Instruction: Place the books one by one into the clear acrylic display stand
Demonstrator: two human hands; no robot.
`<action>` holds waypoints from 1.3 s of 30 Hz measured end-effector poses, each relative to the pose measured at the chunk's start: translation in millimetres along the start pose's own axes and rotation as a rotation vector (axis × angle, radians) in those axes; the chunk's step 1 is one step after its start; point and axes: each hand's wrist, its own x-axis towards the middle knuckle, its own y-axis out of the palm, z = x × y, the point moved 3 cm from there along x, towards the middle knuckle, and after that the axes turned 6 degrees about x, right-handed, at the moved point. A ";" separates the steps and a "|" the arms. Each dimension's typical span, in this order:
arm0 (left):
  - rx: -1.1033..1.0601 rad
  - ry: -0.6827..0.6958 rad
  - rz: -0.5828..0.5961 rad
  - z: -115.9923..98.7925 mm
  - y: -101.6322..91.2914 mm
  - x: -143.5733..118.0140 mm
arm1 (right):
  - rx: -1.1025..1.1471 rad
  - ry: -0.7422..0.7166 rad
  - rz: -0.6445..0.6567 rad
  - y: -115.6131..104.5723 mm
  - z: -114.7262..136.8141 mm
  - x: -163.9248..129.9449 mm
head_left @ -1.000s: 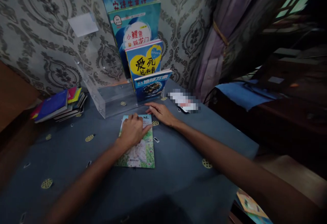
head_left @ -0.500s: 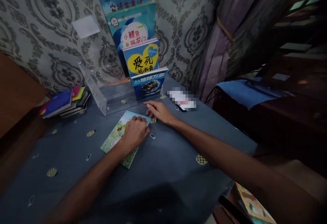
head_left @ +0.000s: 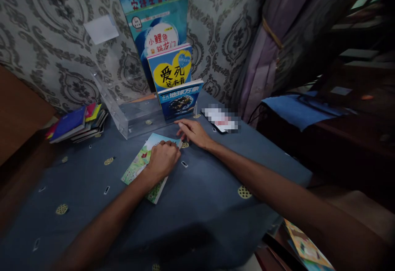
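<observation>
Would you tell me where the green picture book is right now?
The green picture book lies flat on the blue tablecloth, centre-left, under the left hand, just before the clear display stand.

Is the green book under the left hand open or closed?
Closed: the green book lies flat with its cover up, under the left hand.

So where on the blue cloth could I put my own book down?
Bare cloth lies between the stack of books at the left and the green picture book under the left hand, and along the near edge of the tablecloth. It is crowded by the clear display stand, right hand and phone.
</observation>
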 end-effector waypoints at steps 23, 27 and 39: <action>-0.043 0.039 -0.023 6.3 8.2 -3.5 | -0.278 -0.095 0.127 8.8 14.9 -8.2; -0.067 -0.028 -0.024 33.0 15.2 3.7 | -0.255 -0.080 0.124 9.2 12.0 -7.8; -0.115 -0.140 -0.014 78.1 25.5 16.6 | -0.267 -0.079 0.150 8.1 11.5 -7.7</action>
